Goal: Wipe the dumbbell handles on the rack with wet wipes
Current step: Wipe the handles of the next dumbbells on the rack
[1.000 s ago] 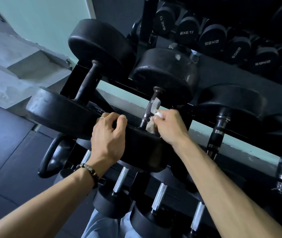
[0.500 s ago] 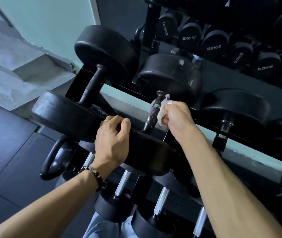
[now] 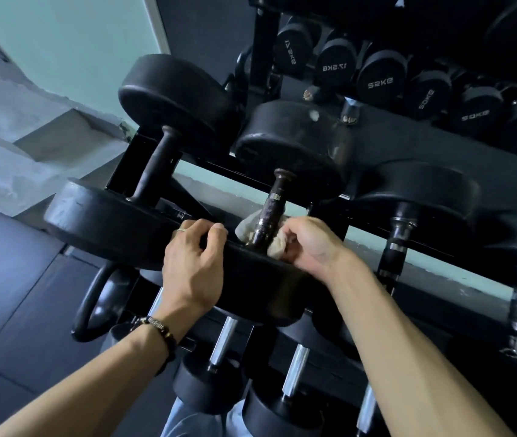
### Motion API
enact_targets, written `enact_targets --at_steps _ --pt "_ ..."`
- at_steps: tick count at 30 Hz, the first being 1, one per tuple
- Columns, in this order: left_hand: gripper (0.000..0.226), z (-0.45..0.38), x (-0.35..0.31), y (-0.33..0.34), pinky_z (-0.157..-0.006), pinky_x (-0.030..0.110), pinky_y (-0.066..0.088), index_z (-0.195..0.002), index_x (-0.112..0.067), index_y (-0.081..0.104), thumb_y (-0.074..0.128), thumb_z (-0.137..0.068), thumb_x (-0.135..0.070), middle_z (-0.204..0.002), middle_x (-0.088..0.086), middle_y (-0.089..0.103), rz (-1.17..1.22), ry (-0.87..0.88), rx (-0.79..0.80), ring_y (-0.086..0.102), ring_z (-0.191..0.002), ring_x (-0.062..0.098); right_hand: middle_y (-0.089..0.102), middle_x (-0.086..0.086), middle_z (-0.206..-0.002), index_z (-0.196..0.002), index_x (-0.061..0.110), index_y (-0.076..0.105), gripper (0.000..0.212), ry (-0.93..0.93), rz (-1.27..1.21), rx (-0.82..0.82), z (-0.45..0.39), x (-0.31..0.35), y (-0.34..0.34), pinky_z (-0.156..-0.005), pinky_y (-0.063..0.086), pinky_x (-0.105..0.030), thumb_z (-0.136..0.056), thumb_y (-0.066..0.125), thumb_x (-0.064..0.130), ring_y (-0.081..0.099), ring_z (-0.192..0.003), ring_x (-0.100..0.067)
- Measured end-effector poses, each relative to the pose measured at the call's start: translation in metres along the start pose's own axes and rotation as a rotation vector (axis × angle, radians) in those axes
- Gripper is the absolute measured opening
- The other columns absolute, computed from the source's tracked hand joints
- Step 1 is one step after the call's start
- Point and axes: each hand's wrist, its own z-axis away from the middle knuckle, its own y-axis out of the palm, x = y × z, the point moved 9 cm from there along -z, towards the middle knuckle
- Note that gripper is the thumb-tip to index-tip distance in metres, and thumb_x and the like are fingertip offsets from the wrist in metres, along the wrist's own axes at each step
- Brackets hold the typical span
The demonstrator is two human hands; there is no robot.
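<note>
Both arms extended; left hand (image 3: pixel 192 266) curled, gripping; right hand (image 3: pixel 309 239) fisted, clutching.

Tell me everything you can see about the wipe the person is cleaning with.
The wet wipe is a pale, off-white sheet, crumpled and limp like damp cloth. It is wrapped around the lower end of the dark knurled dumbbell handle, bunched on both sides of it just above the near weight head. The right hand grips it from the right, fingers closed over its folds; part of it is hidden under that hand. The left hand does not touch it.
</note>
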Motion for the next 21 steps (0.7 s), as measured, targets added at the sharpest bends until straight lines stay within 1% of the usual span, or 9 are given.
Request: enact_targets --at_steps 2,5,9,11,14,16,18,19,21 --pt "0.036 0.0 0.002 0.0 -0.079 0.035 0.041 -0.078 -0.02 0.068 0.042 -0.086 -0.042 -0.087 -0.01 0.059 0.004 -0.004 0.001 0.055 -0.09 0.014 0.037 -0.008 -0.054 -0.045 0.006 0.041 0.038 0.022 0.002 0.027 -0.004 0.0 -0.004 -0.047 0.036 -0.028 -0.072 0.027 -0.017 0.038 -0.047 -0.022" --pt "0.037 0.0 0.001 0.001 -0.079 0.034 0.04 -0.08 -0.019 0.069 0.042 -0.086 -0.043 -0.088 -0.013 0.059 -0.003 0.004 0.006 0.054 -0.091 0.013 0.033 -0.007 -0.057 -0.051 0.008 0.038 0.033 -0.04 -0.14 -0.099 -0.022 0.019 -0.014 -0.047 0.031 -0.026 -0.072 0.028 -0.016 0.034 -0.043 -0.02" --pt "0.037 -0.001 0.001 0.0 -0.076 0.03 0.039 -0.08 -0.02 0.069 0.041 -0.086 -0.043 -0.086 -0.012 0.059 -0.011 0.013 -0.001 0.055 -0.089 0.01 0.041 -0.01 -0.043 -0.038 0.005 0.044 0.039 -0.017 0.045 0.009 -0.007 0.002 0.0 -0.05 0.029 -0.029 -0.063 0.026 -0.019 0.036 -0.04 -0.021" --pt "0.037 0.0 0.002 0.0 -0.074 0.026 0.038 -0.08 -0.02 0.069 0.04 -0.087 -0.043 -0.085 -0.013 0.058 -0.017 0.015 -0.003 0.054 -0.089 0.009 0.04 -0.009 -0.046 -0.048 0.002 0.042 0.035 -0.026 0.061 -0.019 -0.009 0.001 -0.007 -0.049 0.031 -0.028 -0.067 0.026 -0.022 0.036 -0.042 -0.02" --pt "0.038 0.0 0.002 0.001 -0.074 0.025 0.038 -0.08 -0.018 0.068 0.04 -0.087 -0.043 -0.084 -0.012 0.058 -0.017 0.016 0.003 0.054 -0.09 0.01 0.042 -0.015 -0.07 -0.072 0.001 0.046 0.026 -0.117 -0.1 -0.15 -0.026 0.026 -0.02 -0.047 0.031 -0.027 -0.063 0.031 -0.018 0.039 -0.047 -0.02" --pt "0.038 0.0 0.001 0.001 -0.075 0.028 0.039 -0.079 -0.018 0.069 0.041 -0.087 -0.043 -0.084 -0.012 0.059 -0.016 0.015 0.001 0.054 -0.089 0.01 0.046 -0.019 -0.071 -0.065 0.0 0.048 0.03 -0.158 -0.065 -0.105 -0.022 0.03 -0.012 -0.047 0.027 -0.028 -0.067 0.028 -0.021 0.04 -0.049 -0.021" --pt "0.037 0.0 0.0 0.0 -0.076 0.031 0.039 -0.079 -0.02 0.069 0.041 -0.086 -0.043 -0.084 -0.012 0.059 -0.012 0.017 -0.008 0.055 -0.089 0.01 0.047 -0.017 -0.058 -0.049 0.004 0.055 0.05 -0.134 0.095 -0.021 -0.005 0.017 -0.001 -0.045 0.026 -0.029 -0.074 0.023 -0.025 0.039 -0.047 -0.021" --pt "0.037 0.0 0.0 0.0 -0.076 0.031 0.04 -0.079 -0.02 0.069 0.041 -0.086 -0.043 -0.085 -0.012 0.059 -0.012 0.017 -0.008 0.055 -0.089 0.01 0.043 -0.014 -0.055 -0.045 0.005 0.05 0.052 -0.101 0.129 0.018 0.002 0.007 0.003 -0.043 0.027 -0.028 -0.076 0.022 -0.026 0.037 -0.047 -0.021" --pt "0.037 0.001 0.0 -0.001 -0.076 0.032 0.04 -0.079 -0.019 0.069 0.041 -0.086 -0.042 -0.085 -0.012 0.059 -0.016 0.016 -0.007 0.055 -0.089 0.009 0.04 -0.012 -0.059 -0.054 0.003 0.042 0.041 -0.094 0.15 0.007 -0.001 0.005 -0.003 -0.042 0.032 -0.028 -0.075 0.024 -0.027 0.038 -0.047 -0.022"
